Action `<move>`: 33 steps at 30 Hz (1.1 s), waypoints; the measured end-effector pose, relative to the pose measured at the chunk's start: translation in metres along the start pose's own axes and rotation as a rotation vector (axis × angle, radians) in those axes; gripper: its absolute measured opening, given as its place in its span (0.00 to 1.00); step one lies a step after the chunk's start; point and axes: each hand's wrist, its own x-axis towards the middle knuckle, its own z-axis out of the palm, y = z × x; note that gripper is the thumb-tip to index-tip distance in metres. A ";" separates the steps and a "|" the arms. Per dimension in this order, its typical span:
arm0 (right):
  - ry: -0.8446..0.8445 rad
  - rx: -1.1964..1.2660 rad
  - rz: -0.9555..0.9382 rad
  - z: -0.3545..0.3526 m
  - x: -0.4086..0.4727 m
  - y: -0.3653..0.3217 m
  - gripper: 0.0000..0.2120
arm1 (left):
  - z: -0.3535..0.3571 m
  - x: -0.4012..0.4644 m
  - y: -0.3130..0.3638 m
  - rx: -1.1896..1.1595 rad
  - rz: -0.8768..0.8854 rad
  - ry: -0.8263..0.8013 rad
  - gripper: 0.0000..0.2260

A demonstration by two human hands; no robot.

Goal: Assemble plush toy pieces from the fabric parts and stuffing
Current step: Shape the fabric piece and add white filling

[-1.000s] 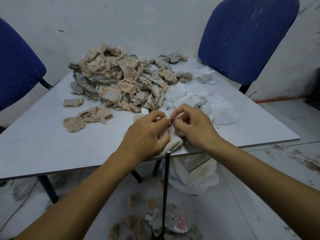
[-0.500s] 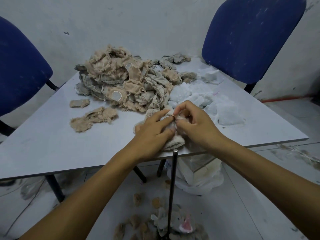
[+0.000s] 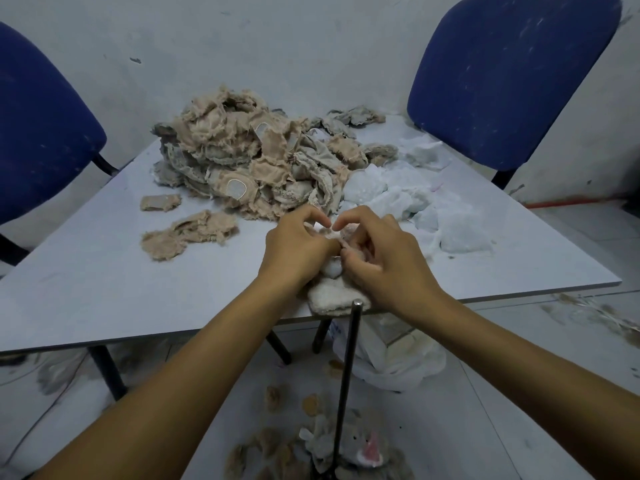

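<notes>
Both hands worked a plush piece at the near tabletop edge

Clearly, the cream plush piece (image 3: 337, 297) lay at the near edge of the tabletop (image 3: 104, 282), its long axis running from that edge away toward the fabric heap, the closed fuzzy end nearest the camera and the open end under the hands. The left hand (image 3: 298, 249) and right hand (image 3: 388, 258) had come together over that far end, their fingers curled and pinching the fabric, forefingers arched up so the tips almost met. Half a second earlier the left forefinger lay flatter along the piece; otherwise the hands had stayed in the same place on it. A tuft of white stuffing (image 3: 333, 270) showed between the thumbs.

Just beyond the hands lay loose white stuffing piles (image 3: 415, 202), and behind these a big heap of beige fabric parts (image 3: 256, 161). Two loose fabric scraps (image 3: 187, 233) lay to the left of the hands, well apart from them.

A dark metal rod (image 3: 348, 375) stood upright just before the tabletop edge. Under the tabletop sat a white plastic bag (image 3: 391, 358); its contents could not be made out. Finished plush bits (image 3: 346, 448) littered the floor (image 3: 519, 393). Two blue chairs (image 3: 509, 71) flanked the tabletop.
</notes>
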 end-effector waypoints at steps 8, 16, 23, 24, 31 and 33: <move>-0.039 0.021 0.110 0.006 0.002 0.012 0.15 | -0.001 0.001 -0.008 0.189 0.182 -0.256 0.19; -0.044 0.300 0.185 -0.001 0.002 0.002 0.19 | -0.002 -0.008 -0.019 0.194 0.339 0.039 0.15; 0.027 0.399 0.320 0.003 0.001 0.006 0.18 | 0.000 -0.006 -0.023 0.252 0.533 0.026 0.16; 0.055 0.409 0.352 0.002 0.001 0.008 0.17 | -0.001 -0.006 -0.024 0.303 0.612 -0.004 0.14; 0.145 0.449 0.376 -0.003 0.004 0.001 0.16 | -0.001 -0.012 -0.020 0.649 0.825 -0.023 0.05; 0.121 0.475 0.357 -0.001 0.004 -0.002 0.17 | 0.002 -0.014 -0.017 0.709 0.779 0.011 0.04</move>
